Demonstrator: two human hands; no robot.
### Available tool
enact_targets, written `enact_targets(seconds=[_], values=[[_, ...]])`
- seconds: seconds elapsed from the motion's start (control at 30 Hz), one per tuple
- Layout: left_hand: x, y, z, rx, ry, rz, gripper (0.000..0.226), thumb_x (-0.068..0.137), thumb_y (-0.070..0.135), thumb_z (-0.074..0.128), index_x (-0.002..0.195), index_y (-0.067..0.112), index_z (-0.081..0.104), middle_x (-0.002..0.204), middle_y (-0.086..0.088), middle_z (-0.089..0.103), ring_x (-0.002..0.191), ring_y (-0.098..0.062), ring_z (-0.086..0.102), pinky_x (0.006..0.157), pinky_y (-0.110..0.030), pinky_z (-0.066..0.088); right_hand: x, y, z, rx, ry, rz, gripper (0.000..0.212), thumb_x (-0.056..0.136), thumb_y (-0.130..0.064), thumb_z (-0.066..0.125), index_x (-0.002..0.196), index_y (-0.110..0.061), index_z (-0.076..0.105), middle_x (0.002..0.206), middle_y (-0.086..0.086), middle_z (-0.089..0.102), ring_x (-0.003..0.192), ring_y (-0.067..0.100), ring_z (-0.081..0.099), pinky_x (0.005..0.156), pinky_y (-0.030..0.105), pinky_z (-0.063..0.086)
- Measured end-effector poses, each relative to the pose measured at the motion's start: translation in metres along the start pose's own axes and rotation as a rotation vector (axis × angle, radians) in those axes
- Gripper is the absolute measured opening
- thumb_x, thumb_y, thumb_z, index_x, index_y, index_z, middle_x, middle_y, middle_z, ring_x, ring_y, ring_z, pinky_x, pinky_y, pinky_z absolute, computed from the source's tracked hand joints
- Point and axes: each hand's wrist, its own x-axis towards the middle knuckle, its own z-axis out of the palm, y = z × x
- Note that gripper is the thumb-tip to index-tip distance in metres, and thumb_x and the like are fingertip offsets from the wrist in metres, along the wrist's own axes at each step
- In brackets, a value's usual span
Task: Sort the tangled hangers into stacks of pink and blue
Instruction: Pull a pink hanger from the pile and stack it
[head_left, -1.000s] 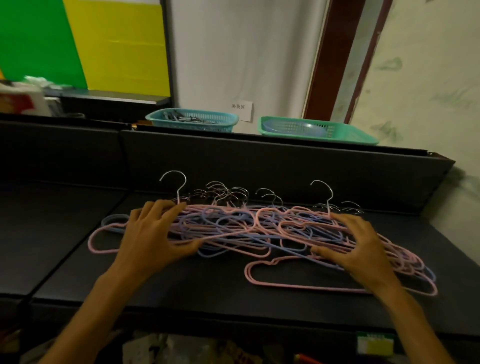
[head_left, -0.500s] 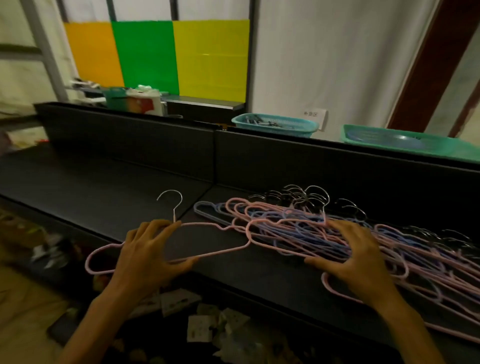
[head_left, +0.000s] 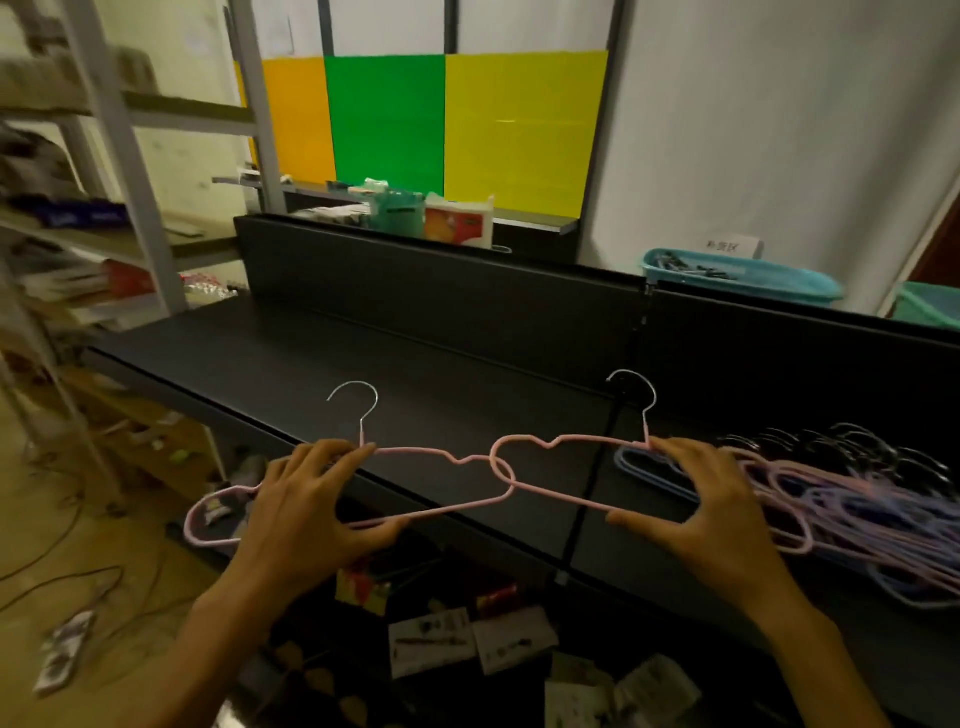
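Observation:
My left hand (head_left: 311, 506) grips a pink hanger (head_left: 431, 454) with a silver hook, held over the front edge of the black shelf (head_left: 415, 374). My right hand (head_left: 711, 512) grips a second pink hanger (head_left: 561, 496), its hook standing up above my fingers. The two pink hangers overlap at their ends between my hands. To the right lies the tangled pile of pink and blue hangers (head_left: 852, 499) on the shelf, its hooks pointing toward the back panel. A blue hanger (head_left: 639, 467) sticks out at the pile's left end, just under my right fingers.
A black back panel (head_left: 467, 291) runs behind the shelf. Blue basket (head_left: 737, 273) and green basket (head_left: 930, 306) stand beyond it at right. A metal rack (head_left: 130, 171) with goods is on the left. Packets and cables litter the floor (head_left: 452, 639) below.
The view has swung left. My left hand has drawn its pink hanger further left, away from the pile. My right hand has lifted a second pink hanger out of the pile's left end.

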Motion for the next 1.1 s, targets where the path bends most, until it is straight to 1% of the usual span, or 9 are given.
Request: enact_targets(seconds=[0.07,0.17,0.27,0.33,0.5,0.6,0.7,0.9,1.1], values=[[0.005,-0.035,-0.003,-0.007,-0.008,-0.001,0.093,0.067,0.089,0.033,0.131,0.024,0.054,0.123,0.001,0.055,0.113,-0.02,0.051,0.093,-0.042,0.044,0.012,-0.024,0.024,0.01,-0.011,0.014,0.099,0.052,-0.088,0.049,0.129,-0.026,0.049,0.128,-0.004,0.048,0.117,0.007,0.038,0.098,0.029,0.033],[0.019,-0.076,-0.009,-0.024,-0.015,-0.003,0.092,0.066,0.088,0.034,0.13,0.025,0.054,0.124,0.001,0.055,0.114,-0.02,0.05,0.092,-0.041,0.043,0.034,-0.057,0.053,0.012,-0.027,0.027,0.096,0.054,-0.083,0.059,0.13,-0.025,0.049,0.129,-0.003,0.049,0.12,0.013,0.04,0.099,0.032,0.036],[0.041,-0.108,-0.009,-0.047,-0.011,0.017,0.094,0.066,0.089,0.034,0.131,0.025,0.053,0.126,0.001,0.054,0.116,-0.02,0.048,0.093,-0.038,0.04,0.056,-0.081,0.08,0.003,-0.027,0.049,0.092,0.052,-0.073,0.063,0.129,-0.023,0.05,0.13,0.001,0.049,0.122,0.015,0.04,0.099,0.031,0.033],[0.056,-0.126,-0.005,-0.064,-0.03,0.025,0.094,0.064,0.088,0.038,0.134,0.026,0.05,0.128,0.001,0.052,0.117,-0.018,0.046,0.095,-0.037,0.038,0.068,-0.09,0.098,0.005,-0.023,0.072,0.092,0.052,-0.073,0.061,0.129,-0.024,0.05,0.131,0.001,0.049,0.123,0.016,0.04,0.098,0.031,0.031],[0.105,-0.165,0.016,-0.077,-0.111,0.091,0.104,0.059,0.095,0.022,0.139,0.031,0.041,0.135,0.004,0.045,0.123,-0.015,0.039,0.102,-0.034,0.032,0.097,-0.104,0.138,0.001,-0.002,0.123,0.094,0.05,-0.072,0.061,0.13,-0.025,0.049,0.133,0.001,0.047,0.125,0.018,0.038,0.098,0.031,0.03],[0.142,-0.183,0.029,-0.093,-0.158,0.139,0.107,0.054,0.097,0.019,0.141,0.035,0.035,0.139,0.006,0.038,0.125,-0.012,0.034,0.104,-0.032,0.029,0.116,-0.11,0.154,-0.017,0.016,0.156,0.095,0.05,-0.071,0.061,0.132,-0.025,0.047,0.135,0.001,0.045,0.126,0.019,0.037,0.098,0.03,0.029],[0.181,-0.189,0.036,-0.102,-0.226,0.198,0.111,0.05,0.098,0.025,0.143,0.037,0.03,0.141,0.009,0.033,0.126,-0.01,0.031,0.105,-0.03,0.028,0.133,-0.114,0.165,-0.02,0.042,0.207,0.093,0.051,-0.065,0.064,0.133,-0.026,0.046,0.138,0.002,0.042,0.127,0.02,0.036,0.098,0.03,0.028],[0.228,-0.176,0.067,-0.131,-0.368,0.331,0.092,0.069,0.08,0.05,0.145,0.034,0.028,0.143,0.007,0.031,0.128,-0.011,0.031,0.11,-0.036,0.029,0.144,-0.111,0.174,-0.064,0.072,0.367,0.093,0.051,-0.065,0.066,0.133,-0.027,0.046,0.138,0.002,0.04,0.127,0.02,0.035,0.101,0.036,0.032],[0.247,-0.163,0.091,-0.133,-0.439,0.432,0.089,0.071,0.079,0.049,0.144,0.031,0.03,0.142,0.002,0.035,0.127,-0.014,0.035,0.107,-0.037,0.032,0.138,-0.115,0.181,-0.109,0.079,0.514,0.089,0.057,-0.056,0.076,0.135,-0.026,0.045,0.141,0.002,0.039,0.13,0.02,0.033,0.104,0.038,0.032]])
